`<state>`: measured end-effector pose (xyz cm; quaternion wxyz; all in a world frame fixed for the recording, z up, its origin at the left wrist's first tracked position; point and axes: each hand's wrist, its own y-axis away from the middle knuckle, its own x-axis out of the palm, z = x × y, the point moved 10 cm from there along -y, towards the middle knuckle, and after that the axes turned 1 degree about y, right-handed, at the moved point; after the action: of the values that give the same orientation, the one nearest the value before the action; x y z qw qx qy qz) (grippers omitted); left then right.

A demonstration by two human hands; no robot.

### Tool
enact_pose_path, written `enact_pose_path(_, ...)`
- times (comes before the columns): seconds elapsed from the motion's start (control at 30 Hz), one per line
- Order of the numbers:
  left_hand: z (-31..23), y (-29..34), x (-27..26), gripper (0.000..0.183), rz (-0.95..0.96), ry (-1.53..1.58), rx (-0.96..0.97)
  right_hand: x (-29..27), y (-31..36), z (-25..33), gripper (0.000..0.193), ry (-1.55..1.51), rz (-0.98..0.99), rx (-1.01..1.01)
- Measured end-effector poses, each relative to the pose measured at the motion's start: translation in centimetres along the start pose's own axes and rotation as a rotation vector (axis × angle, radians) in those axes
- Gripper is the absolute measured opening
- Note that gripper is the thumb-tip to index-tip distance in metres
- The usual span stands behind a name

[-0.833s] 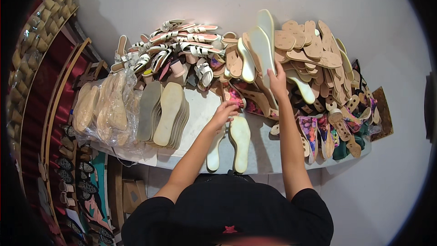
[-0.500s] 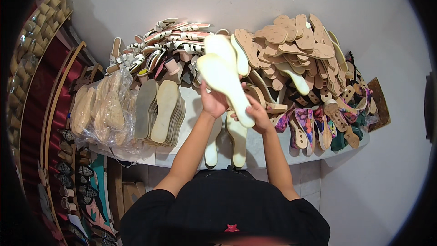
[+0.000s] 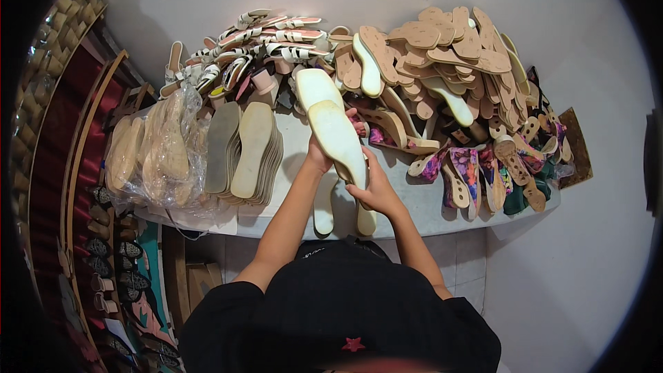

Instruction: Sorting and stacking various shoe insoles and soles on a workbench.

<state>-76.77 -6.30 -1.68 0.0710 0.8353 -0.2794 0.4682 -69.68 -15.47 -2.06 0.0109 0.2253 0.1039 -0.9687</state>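
Two cream-white shoe insoles are held overlapped above the table: the front insole point(image 3: 335, 131) covers much of the rear insole point(image 3: 316, 86), whose wide end sticks out beyond it. My left hand point(image 3: 318, 156) supports them from beneath, its fingertips showing past their right side. Around the narrow lower end closes my right hand point(image 3: 378, 188), thumb on top. Below my hands, a pale insole point(image 3: 323, 215) and another pale insole point(image 3: 366, 222) lie at the table's near edge, partly hidden by my hands and the held pair.
Left on the table point(image 3: 286, 145) are stacked insoles point(image 3: 254, 152) and a plastic bag of soles point(image 3: 155, 155). White-strapped sandals point(image 3: 276, 48) pile up at the back. Tan insoles point(image 3: 449, 48) heap at the back right, with floral wedges point(image 3: 466, 173) nearer. A shoe rack point(image 3: 110, 235) stands left.
The held insoles have come lower and nearer to me, and now line up more closely. My right hand has shifted nearer and slightly left around their narrow end.
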Motion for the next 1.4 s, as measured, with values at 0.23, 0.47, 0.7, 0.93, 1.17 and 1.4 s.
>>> enact_pose_path(0.23, -0.6, 1.9, -2.8, 0.041, -0.304, -0.159, 0.123, -2.4, 0.6, 0.4, 0.07, 0.074, -0.313, -0.015)
enact_pose_path(0.47, 2.6, 2.3, -3.3, 0.052, -0.162, -0.131, 0.008, -2.3, 0.0, 3.1, 0.066, 0.137, -0.335, -0.012)
enact_pose_path(0.7, 3.6, 3.4, -0.6, 0.059, -0.178, -0.2, -0.079, -1.6, 0.5, 2.2, 0.067, 0.169, -0.441, -0.002)
enact_pose_path(0.93, 4.0, 3.4, -1.4, 0.063, -0.206, -0.158, -0.061, -1.4, 0.7, 2.5, 0.066, 0.2, -0.453, -0.106)
enact_pose_path(1.17, 4.3, 2.9, -1.4, 0.065, -0.14, -0.085, -0.063, -1.4, 0.5, 2.6, 0.067, 0.187, -0.435, -0.099)
enact_pose_path(1.4, 4.7, 3.2, -0.8, 0.057, -0.078, 0.011, -0.099, -1.2, 0.7, 2.4, 0.067, 0.19, -0.43, -0.118)
